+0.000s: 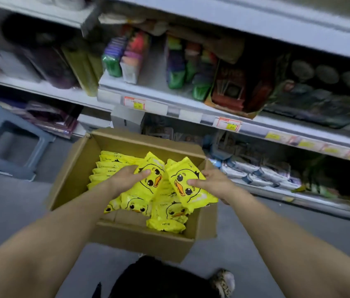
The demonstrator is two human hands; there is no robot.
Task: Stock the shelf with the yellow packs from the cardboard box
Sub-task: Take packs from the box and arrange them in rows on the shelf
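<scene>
Grey floor (8, 207) lay under everything, w/ an open cardboard box (73, 175) standing on it, directly under both grips. Left hand (124, 179) pinched one duck pack (154, 168): thumb pressed on the printed front, the other fingers behind it and mostly hidden. Right hand (212, 181) held a second duck pack (191, 190) in the same way, thumb on the duck face, fingers behind the right edge. Both packs were raised a bit above the box content and tilted. Their inner edges were very close or touching; I could not tell which. Under the grips and toward the person, more yellow packs (169, 211) lay loose in the box, some face up. Left of the left grip, several others stood on edge in a row along the box wall. Beyond the grips rose a metal shelf (159, 80) w/ colourful goods, too blurred to name, and price tags (135, 103) on its front rail. Its lower level, right of the right grip, held white-blue packets (255, 175). Far left of the left grip stood a grey-blue plastic stool (8, 143). Nearer to the person than both grips, betw. the forearms, a patterned shoe (223, 280) showed on the floor
</scene>
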